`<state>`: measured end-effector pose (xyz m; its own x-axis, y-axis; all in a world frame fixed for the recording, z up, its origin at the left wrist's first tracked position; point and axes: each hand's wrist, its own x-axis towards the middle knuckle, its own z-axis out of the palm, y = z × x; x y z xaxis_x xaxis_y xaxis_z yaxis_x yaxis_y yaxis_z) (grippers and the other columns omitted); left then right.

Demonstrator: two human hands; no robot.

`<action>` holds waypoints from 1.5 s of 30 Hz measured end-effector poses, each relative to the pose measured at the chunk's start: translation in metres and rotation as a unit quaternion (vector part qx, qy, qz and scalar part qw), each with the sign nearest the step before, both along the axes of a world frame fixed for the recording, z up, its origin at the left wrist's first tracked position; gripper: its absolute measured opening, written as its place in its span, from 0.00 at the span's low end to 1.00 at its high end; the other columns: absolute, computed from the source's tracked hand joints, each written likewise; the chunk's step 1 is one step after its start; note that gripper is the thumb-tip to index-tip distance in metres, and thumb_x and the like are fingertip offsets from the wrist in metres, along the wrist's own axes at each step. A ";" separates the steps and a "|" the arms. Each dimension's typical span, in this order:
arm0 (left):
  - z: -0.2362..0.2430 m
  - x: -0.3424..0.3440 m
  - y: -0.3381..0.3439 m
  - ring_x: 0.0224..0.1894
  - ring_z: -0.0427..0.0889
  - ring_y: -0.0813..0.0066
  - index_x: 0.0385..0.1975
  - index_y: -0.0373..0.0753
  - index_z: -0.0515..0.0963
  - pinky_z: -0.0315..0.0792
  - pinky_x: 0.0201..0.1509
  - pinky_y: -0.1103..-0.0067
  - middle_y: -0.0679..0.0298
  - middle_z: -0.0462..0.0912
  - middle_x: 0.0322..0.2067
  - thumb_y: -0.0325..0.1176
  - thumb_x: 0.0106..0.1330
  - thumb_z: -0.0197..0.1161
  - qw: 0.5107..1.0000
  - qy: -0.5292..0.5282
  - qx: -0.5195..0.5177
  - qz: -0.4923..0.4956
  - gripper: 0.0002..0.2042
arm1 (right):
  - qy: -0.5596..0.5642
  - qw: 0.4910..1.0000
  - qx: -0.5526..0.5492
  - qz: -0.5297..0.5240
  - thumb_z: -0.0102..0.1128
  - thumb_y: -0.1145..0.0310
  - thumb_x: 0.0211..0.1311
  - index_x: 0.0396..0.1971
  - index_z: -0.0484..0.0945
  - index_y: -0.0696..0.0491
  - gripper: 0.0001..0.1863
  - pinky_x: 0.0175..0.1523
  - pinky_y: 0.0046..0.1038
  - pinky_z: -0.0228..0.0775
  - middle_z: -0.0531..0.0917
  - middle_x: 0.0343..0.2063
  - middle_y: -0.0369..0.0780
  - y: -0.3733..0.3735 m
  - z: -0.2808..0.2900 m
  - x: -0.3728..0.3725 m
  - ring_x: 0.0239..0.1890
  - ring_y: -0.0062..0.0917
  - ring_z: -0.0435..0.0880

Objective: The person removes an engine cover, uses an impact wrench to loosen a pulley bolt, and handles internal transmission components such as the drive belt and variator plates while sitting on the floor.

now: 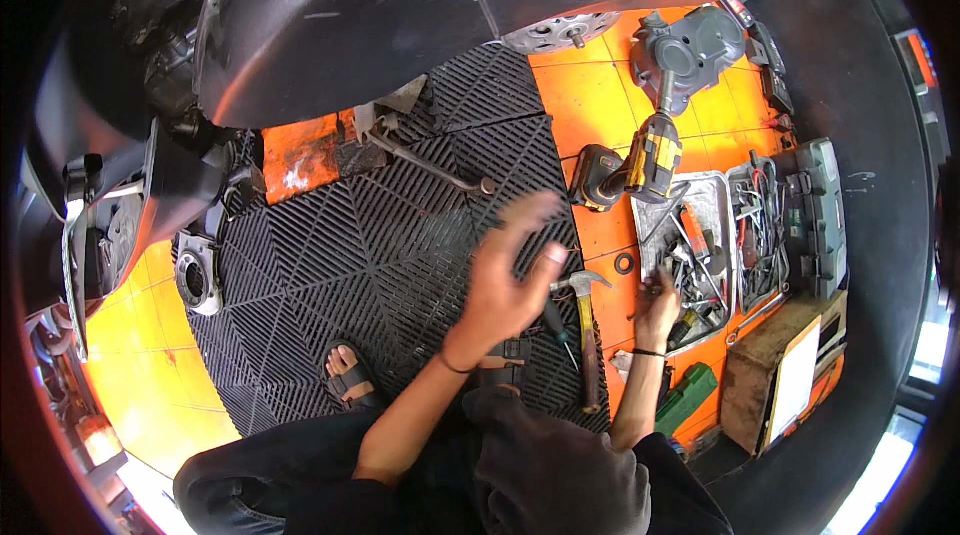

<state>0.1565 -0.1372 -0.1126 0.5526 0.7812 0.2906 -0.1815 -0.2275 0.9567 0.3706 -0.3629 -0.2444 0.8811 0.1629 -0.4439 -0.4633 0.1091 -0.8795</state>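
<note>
My left hand is raised over the black ribbed mat, its fingers apart and holding nothing; the fingertips are smeared by motion. At the near left edge of a metal tray full of loose tools is my right hand. Its fingers curl inward among the tools, and what they grip is too small to make out. A claw hammer with a yellow and brown handle lies between my hands. Beside it is a screwdriver with a dark handle. A yellow and black cordless impact wrench lies beyond the tray.
A black motorcycle body overhangs the far side. Its grey engine cover sits on the orange tiles. Right of the tray are a grey tool case and a wooden box. A green case lies near my right forearm.
</note>
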 end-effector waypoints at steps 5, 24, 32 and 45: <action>0.067 -0.050 0.056 0.68 0.67 0.46 0.69 0.30 0.56 0.64 0.69 0.59 0.40 0.64 0.66 0.35 0.69 0.58 0.977 -0.144 -0.116 0.106 0.32 | -0.444 0.671 -0.587 0.087 0.59 0.70 0.63 0.52 0.72 0.67 0.21 0.56 0.50 0.69 0.80 0.43 0.54 -0.020 0.010 0.017 0.45 0.53 0.80; 0.159 -0.073 0.066 0.76 0.15 0.57 0.73 0.48 0.18 0.32 0.80 0.56 0.51 0.09 0.72 0.24 0.54 0.58 0.719 -0.550 -0.392 -0.162 0.56 | -0.385 0.915 -0.088 0.088 0.83 0.49 0.34 0.68 0.38 0.73 0.74 0.68 0.46 0.60 0.59 0.56 0.67 0.359 0.199 -0.046 0.62 0.58 0.62; 0.142 -0.075 0.073 0.75 0.16 0.44 0.73 0.40 0.22 0.29 0.79 0.52 0.40 0.18 0.72 0.37 0.58 0.65 0.757 -0.519 -0.380 -0.118 0.56 | -0.141 0.960 0.209 0.124 0.72 0.54 0.54 0.68 0.54 0.60 0.49 0.60 0.37 0.70 0.74 0.50 0.44 0.241 0.139 -0.083 0.52 0.35 0.77; -0.071 -0.101 0.070 0.38 0.82 0.68 0.41 0.26 0.82 0.73 0.46 0.76 0.53 0.86 0.36 0.58 0.74 0.48 0.858 0.412 -0.304 0.041 0.33 | 0.355 0.865 0.230 0.268 0.39 0.41 0.74 0.61 0.70 0.53 0.32 0.62 0.47 0.65 0.75 0.59 0.45 0.139 0.027 -0.146 0.60 0.37 0.74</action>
